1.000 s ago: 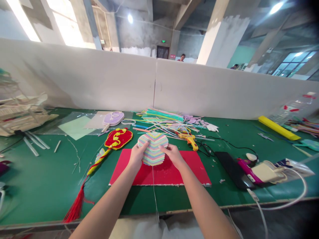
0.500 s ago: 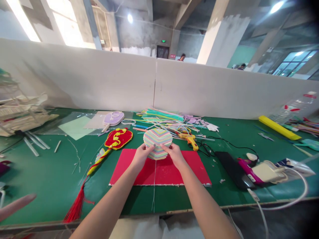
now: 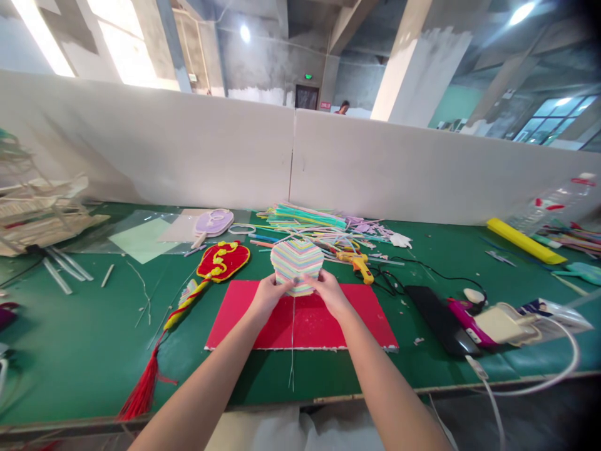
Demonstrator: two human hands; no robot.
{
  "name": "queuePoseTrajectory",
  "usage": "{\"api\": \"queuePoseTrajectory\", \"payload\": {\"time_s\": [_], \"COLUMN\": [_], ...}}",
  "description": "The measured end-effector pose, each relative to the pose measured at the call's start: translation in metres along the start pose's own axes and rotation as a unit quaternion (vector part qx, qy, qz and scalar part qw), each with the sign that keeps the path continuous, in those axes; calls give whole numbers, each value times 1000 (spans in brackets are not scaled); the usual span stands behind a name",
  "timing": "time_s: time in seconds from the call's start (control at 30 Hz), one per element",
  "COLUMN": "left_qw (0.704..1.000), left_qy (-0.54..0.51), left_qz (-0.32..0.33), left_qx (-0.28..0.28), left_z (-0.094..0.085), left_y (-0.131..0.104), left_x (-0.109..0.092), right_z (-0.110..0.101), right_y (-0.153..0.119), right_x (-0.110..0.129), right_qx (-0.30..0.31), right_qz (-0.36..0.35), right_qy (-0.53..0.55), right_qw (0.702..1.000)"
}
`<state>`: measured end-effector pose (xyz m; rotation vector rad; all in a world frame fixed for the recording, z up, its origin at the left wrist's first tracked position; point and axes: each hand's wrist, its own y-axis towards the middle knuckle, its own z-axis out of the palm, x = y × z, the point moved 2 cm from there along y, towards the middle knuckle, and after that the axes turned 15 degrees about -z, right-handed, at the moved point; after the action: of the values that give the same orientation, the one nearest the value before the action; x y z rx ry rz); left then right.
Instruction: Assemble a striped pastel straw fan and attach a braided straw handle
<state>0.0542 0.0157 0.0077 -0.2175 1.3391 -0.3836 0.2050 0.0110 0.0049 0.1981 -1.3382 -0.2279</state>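
Observation:
Between both hands is a striped fan-shaped piece [image 3: 297,258] in pale pink, yellow, green and white, its stripes bent in a V. My left hand [image 3: 271,293] grips its lower left edge, thumb on the front. On the lower right edge my right hand [image 3: 328,291] holds it the same way. A thin wire [image 3: 293,338] hangs from its bottom, split at the end. Below lies a red board [image 3: 370,316]. To the left rests a red fan [image 3: 235,260] with yellow trim, a twisted handle and a red tassel [image 3: 141,388].
Fuzzy craft stems [image 3: 305,217] are heaped behind the piece, with a yellow glue gun [image 3: 360,264] beside them. A purple fan [image 3: 213,222] lies back left. At right are a black phone [image 3: 439,319], a power strip [image 3: 474,326] with cables and a yellow bar [image 3: 526,240].
The striped piece has tilted, so its outline looks more heart-like, and its lower edge sits slightly higher. Both hands keep their hold. A finger at the far left edge has gone out of view.

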Motion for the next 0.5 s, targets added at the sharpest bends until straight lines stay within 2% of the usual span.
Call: {"api": "queuePoseTrajectory", "payload": {"time_s": [0.1, 0.3, 0.5], "left_qw": [1000, 995, 994], "left_qy": [-12, -4, 13], "left_qz": [-14, -70, -82], "left_qx": [17, 71, 67], "left_z": [1, 4, 3], "left_y": [0, 2, 4], "left_x": [1, 5, 9], "right_z": [-3, -10, -7], "right_y": [1, 7, 6], "right_x": [-2, -2, 0], "right_qx": [-3, -80, -61], "right_qz": [-27, -93, -108], "right_qy": [-37, -84, -108], "right_qw": [999, 989, 986]}}
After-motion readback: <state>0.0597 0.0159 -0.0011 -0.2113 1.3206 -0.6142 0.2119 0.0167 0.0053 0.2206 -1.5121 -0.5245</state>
